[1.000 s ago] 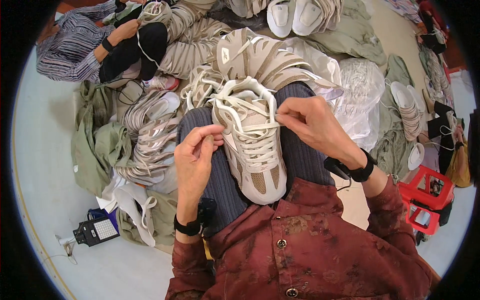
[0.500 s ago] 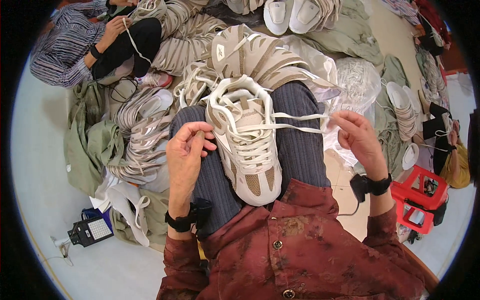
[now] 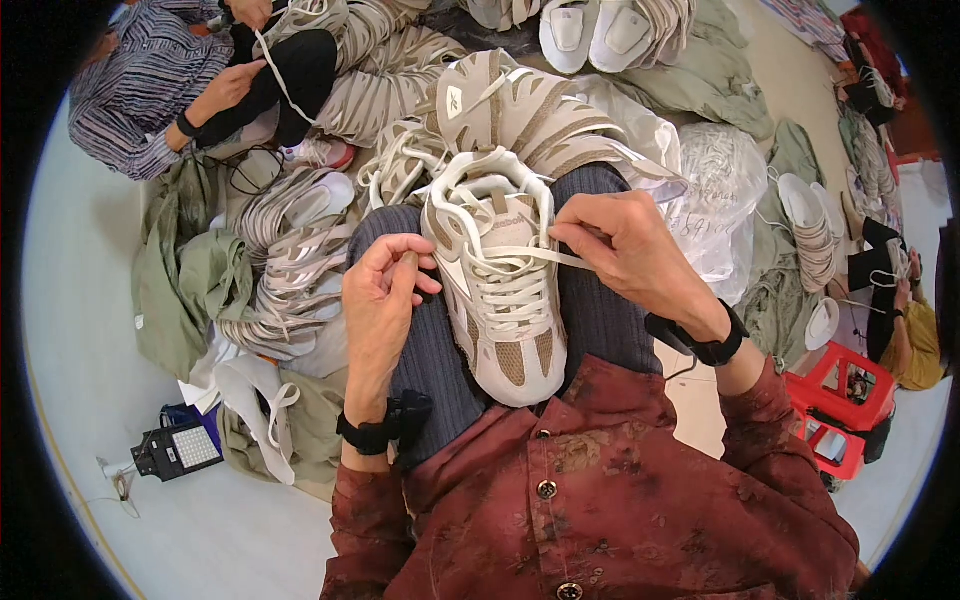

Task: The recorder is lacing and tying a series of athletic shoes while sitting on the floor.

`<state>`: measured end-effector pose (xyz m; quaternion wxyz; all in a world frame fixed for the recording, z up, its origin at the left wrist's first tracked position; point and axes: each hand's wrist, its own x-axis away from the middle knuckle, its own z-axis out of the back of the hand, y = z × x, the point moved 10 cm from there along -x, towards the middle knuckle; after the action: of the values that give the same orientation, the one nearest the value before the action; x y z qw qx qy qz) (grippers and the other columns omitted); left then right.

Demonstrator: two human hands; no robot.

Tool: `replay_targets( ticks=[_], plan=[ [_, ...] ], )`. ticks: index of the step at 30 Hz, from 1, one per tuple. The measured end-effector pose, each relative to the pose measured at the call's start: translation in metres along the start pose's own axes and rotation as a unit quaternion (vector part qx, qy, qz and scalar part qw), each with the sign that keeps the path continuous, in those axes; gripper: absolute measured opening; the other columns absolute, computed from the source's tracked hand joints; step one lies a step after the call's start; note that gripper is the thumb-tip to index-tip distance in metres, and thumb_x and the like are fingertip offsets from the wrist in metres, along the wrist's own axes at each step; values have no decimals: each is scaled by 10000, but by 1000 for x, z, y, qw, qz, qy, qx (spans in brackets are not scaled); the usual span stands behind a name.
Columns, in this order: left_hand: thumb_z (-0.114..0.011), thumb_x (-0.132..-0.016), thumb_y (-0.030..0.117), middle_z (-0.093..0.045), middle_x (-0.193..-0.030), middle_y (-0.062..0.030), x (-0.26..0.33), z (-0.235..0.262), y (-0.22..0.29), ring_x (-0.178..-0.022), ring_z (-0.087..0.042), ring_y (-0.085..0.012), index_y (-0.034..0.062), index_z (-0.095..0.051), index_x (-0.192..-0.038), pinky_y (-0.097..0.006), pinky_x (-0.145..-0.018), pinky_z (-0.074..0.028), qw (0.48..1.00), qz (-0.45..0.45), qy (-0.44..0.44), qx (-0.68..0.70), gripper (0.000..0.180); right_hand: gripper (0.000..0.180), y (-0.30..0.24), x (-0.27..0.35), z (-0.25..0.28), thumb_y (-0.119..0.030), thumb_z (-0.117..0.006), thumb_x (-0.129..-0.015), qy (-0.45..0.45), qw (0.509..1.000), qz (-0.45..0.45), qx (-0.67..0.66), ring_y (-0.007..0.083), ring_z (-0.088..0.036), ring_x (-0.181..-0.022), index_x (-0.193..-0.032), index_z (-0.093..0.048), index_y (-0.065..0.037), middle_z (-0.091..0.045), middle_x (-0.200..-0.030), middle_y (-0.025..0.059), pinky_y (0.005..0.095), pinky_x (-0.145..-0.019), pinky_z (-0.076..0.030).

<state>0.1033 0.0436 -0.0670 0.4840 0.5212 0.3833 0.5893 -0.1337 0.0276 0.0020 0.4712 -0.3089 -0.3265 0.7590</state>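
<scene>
A cream and tan sneaker [image 3: 503,300] lies on my lap between my knees, toe toward me. My right hand [image 3: 625,250] pinches a white lace end [image 3: 530,255] that runs across the sneaker's upper eyelets. My left hand [image 3: 380,300] sits at the shoe's left side with its fingers closed on the other lace end; that end is mostly hidden. Both wrists wear black bands. More sneakers of the same kind [image 3: 520,110] are heaped just beyond my knees.
Another person in a striped top [image 3: 150,85] laces a shoe at the upper left. A clear bag of laces [image 3: 715,180] lies right of my knee. Stacked shoe uppers [image 3: 290,270] and green cloth [image 3: 185,290] fill the left floor. Red stools [image 3: 840,420] stand at right.
My right hand, which had pulled the lace far out to the right, has come back to the sneaker's top eyelets. My left hand stays beside the shoe.
</scene>
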Motion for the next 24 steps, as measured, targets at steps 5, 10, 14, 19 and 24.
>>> replay_targets(
  ticks=[5, 10, 14, 19, 24],
  plan=[
    [-531, -1003, 101, -674, -884, 0, 1, 5, -1, -697, -638, -50, 49, -672, -1041, -169, -578, -431, 1000, -4, 8, -3, 155, 157, 36, 23, 16, -144, -652, -896, -37, 918, -232, -320, 117, -524, -542, -874, -649, 11, -531, -592, 33, 307, -503, -396],
    [-531, -1003, 104, -675, -871, -7, -1, -1, 1, -689, -646, -57, 50, -671, -1028, -176, -566, -438, 1000, -5, -4, 5, 152, 88, 33, 23, 96, -47, -683, -857, 171, 966, -7, 192, 102, -576, -683, -936, -683, -10, -634, -786, 26, 260, -591, -444],
    [-529, -1002, 103, -674, -868, -9, -1, 1, -2, -687, -649, -59, 50, -670, -1031, -178, -560, -438, 1000, -4, 1, -6, 153, 120, 9, 17, 59, -6, -698, -823, 117, 993, -30, -5, 129, -577, -693, -943, -686, -2, -656, -866, 62, 256, -604, -447],
    [-529, -1002, 111, -670, -870, -11, 2, 0, -1, -690, -650, -60, 51, -668, -1032, -180, -559, -441, 1000, -5, -5, 17, 154, 243, -62, -3, -26, -137, -775, -786, -31, 997, 60, -21, 326, -600, -711, -946, -637, -16, -584, -864, 142, 402, -614, -487],
    [-532, -998, 116, -670, -878, -15, 1, -1, -2, -695, -652, -64, 51, -666, -1040, -183, -568, -447, 1000, -2, -6, 18, 155, 177, -59, -10, -50, -32, -748, -815, -14, 997, 74, -3, 182, -552, -619, -834, -580, 19, -578, -809, 87, 305, -566, -440]
  ],
)
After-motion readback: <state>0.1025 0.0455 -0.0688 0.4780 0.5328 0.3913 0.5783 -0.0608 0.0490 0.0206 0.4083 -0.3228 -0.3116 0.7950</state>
